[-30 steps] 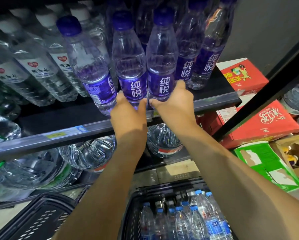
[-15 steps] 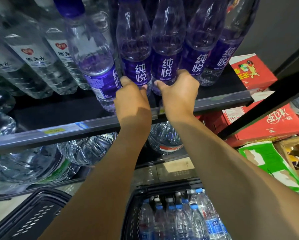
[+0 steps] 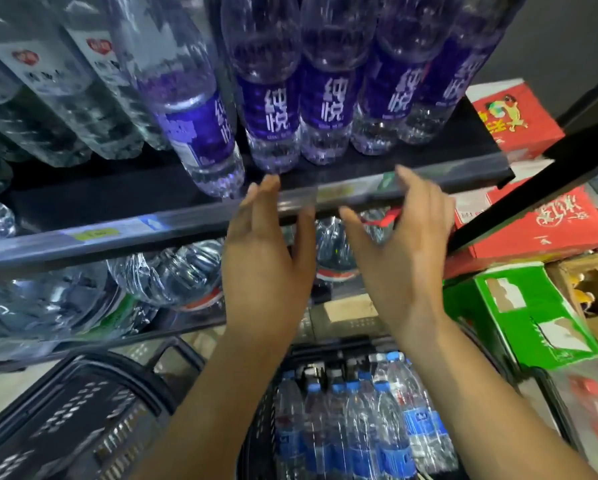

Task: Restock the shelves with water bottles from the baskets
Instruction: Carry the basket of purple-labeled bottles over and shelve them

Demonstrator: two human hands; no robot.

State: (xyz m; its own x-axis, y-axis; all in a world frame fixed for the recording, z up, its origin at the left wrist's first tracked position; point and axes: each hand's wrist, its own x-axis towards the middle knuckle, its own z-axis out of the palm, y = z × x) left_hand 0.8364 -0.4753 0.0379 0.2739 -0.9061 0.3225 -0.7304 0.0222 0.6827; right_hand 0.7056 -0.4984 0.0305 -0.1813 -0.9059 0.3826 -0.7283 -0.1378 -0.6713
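Observation:
Several purple-labelled water bottles [image 3: 273, 109] stand in a row on the dark shelf [image 3: 117, 192]. My left hand [image 3: 266, 251] and my right hand [image 3: 401, 251] hover just below the shelf's front rail, both empty with fingers spread, palms facing each other. Neither touches a bottle. Below my arms a black basket [image 3: 256, 441] holds several blue-capped water bottles [image 3: 356, 420]. A second black basket [image 3: 69, 420] sits at lower left; its inside is not shown.
Clear bottles with white labels [image 3: 58, 98] fill the shelf's left side. Large water jugs [image 3: 173, 275] lie on the lower shelf. Red cartons [image 3: 550, 226], a green carton [image 3: 526, 313] and a black upright post [image 3: 533, 199] crowd the right.
Both hands have let go of the two purple bottles and pulled back down below the shelf edge, fingers now spread. The view has moved closer to the shelf.

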